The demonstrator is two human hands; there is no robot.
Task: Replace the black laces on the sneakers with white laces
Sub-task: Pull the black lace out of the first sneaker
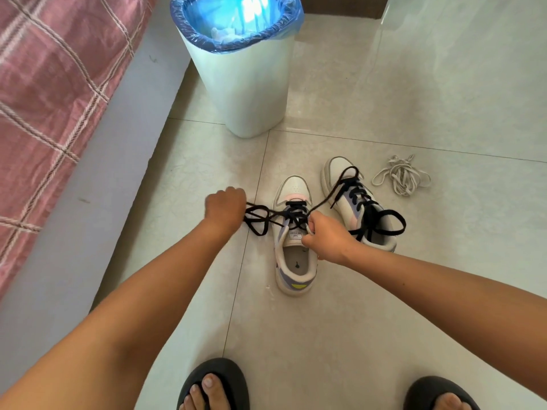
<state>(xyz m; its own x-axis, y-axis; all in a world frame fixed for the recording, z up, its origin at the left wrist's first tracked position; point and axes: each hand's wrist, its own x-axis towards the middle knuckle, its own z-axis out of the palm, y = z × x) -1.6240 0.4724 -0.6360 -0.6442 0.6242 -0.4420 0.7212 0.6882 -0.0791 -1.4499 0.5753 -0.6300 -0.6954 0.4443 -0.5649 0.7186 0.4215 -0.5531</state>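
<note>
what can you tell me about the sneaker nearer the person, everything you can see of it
The near sneaker stands upright on the pale tiled floor, toe pointing away. It looks white with lilac side panels, a pink patch and a yellow heel mark. Its black lace is loosened but still threaded. The left hand pulls the lace out sideways; the right hand pinches the tongue. The other sneaker sits beside it.

home bedrm, plaid bed (53, 93), lined bin (236, 63)

near sneaker (293, 255) on floor (414, 291), centre | second sneaker (359, 202) just right of it, slightly farther | loose laces (401, 177) right of second sneaker, apart | bin (242, 84) far, behind both sneakers | bed (53, 99) along left
</note>
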